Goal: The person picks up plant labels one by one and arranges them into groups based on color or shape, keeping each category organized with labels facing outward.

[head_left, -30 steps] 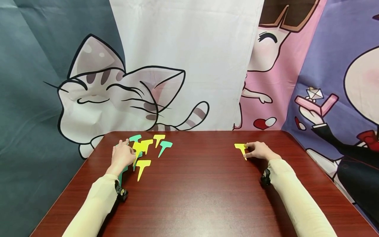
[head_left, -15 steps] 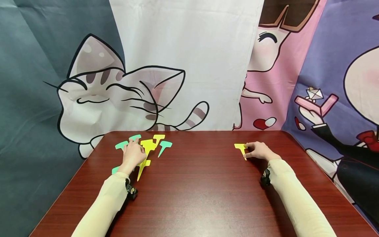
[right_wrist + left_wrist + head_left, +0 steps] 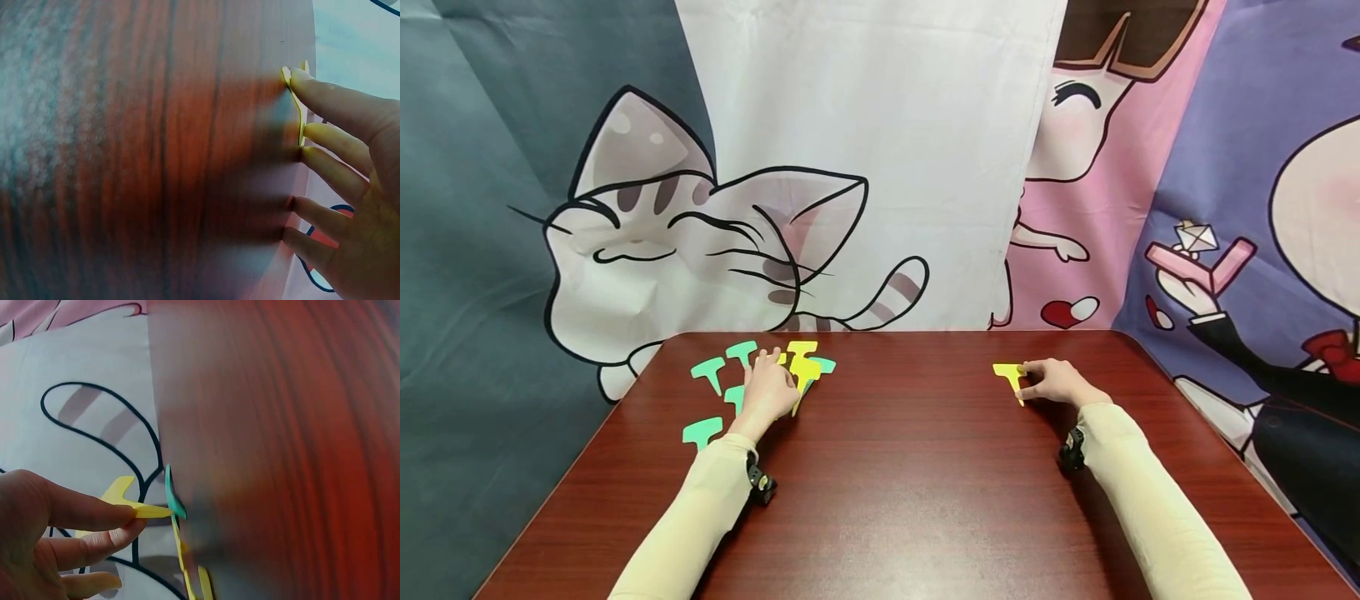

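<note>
My left hand (image 3: 769,390) pinches a yellow T-shaped plant label (image 3: 806,372) between thumb and fingers. In the left wrist view this yellow label (image 3: 119,490) is raised above the table, its tip near a green label (image 3: 174,497). Beneath and around the hand lie several green T-shaped labels (image 3: 707,369) and yellow ones (image 3: 802,346), some partly covered by it. Far to the right, my right hand (image 3: 1056,382) holds another yellow T-shaped label (image 3: 1006,370) at the tabletop. The right wrist view shows thumb and fingers on this thin label (image 3: 299,112), seen edge-on.
The dark red wood-grain table (image 3: 895,483) reaches back to a hanging cloth (image 3: 880,100) printed with a cartoon cat and figures. One green label (image 3: 702,431) lies nearer the left edge, beside the left wrist.
My left hand has moved right across the labels, carrying the yellow plant label. More green labels show to its left, while a nearer yellow label is no longer visible. The right hand stays put.
</note>
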The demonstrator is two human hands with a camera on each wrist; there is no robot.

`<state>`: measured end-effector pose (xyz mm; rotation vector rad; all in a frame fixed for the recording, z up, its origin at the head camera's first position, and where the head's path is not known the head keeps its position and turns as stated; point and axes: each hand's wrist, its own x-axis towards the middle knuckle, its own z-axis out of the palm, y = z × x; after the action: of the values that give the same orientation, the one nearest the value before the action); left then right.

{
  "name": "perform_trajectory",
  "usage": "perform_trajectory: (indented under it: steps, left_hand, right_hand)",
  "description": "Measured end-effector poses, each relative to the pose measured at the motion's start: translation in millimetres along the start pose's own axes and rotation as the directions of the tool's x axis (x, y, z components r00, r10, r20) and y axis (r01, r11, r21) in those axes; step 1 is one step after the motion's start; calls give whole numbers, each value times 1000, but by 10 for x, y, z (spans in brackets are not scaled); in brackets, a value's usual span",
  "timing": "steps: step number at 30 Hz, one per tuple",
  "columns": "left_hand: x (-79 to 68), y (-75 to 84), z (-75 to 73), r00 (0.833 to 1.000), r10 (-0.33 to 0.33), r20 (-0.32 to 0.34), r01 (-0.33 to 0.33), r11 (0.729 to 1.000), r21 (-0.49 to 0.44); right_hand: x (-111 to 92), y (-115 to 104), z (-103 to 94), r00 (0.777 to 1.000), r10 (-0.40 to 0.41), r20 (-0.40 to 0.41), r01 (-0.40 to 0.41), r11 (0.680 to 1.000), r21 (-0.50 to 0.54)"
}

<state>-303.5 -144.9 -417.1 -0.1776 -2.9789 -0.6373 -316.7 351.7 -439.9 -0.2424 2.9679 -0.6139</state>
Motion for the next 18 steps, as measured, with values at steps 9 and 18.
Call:
perform_trajectory:
  steps: [9, 18]
  left_hand:
    - [75, 218, 178, 1000, 25, 4, -25, 999, 24]
    - [126, 421, 271, 1000, 20, -2, -20, 1000, 5]
  right_hand:
    - [2, 15, 5, 999, -30, -27, 29, 999, -25]
    - [6, 23, 7, 999, -41, -26, 40, 998, -41]
